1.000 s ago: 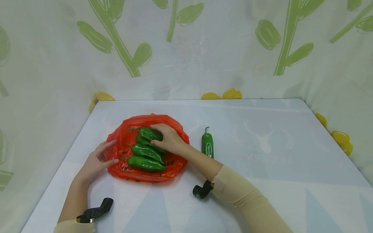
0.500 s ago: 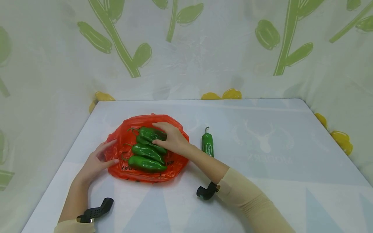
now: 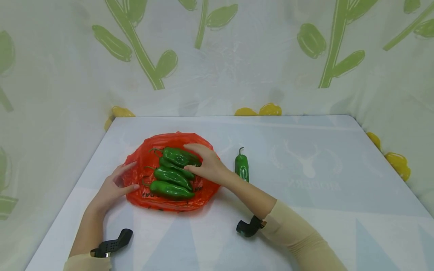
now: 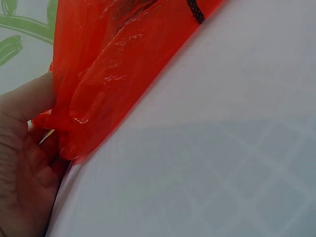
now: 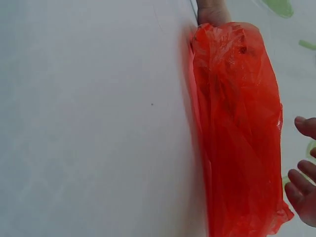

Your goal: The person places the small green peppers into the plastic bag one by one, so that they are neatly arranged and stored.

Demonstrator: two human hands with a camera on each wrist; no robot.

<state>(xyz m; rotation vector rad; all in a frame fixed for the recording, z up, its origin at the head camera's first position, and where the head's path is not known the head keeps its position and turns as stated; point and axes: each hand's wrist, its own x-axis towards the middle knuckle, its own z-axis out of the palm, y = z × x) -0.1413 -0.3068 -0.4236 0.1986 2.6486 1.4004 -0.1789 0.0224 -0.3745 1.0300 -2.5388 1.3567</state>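
A red plastic bag (image 3: 200,201) lies spread with its mouth upward on the left of the table. Several green peppers (image 3: 171,190) rest in it side by side, stems to the left. My left hand (image 3: 110,190) grips the bag's left rim; in the left wrist view its thumb and fingers hold the bunched red film (image 4: 108,89). Above the bag's right part hovers my right hand (image 3: 211,165), thumb and fingers spread and nothing held. In the right wrist view, its fingers (image 5: 301,190) stand apart from the bag's side (image 5: 242,128).
One more green pepper (image 3: 242,165) lies right of the bag, its lower end hidden by my right forearm. The white table (image 3: 322,150) extends to the right. A patterned cloth (image 3: 251,56) hangs behind it and at both sides. Black cameras (image 3: 250,227) sit on my wrists.
My right hand has drawn back to the right, away from the upper peppers, uncovering more of them. The left hand and the bag look the same.
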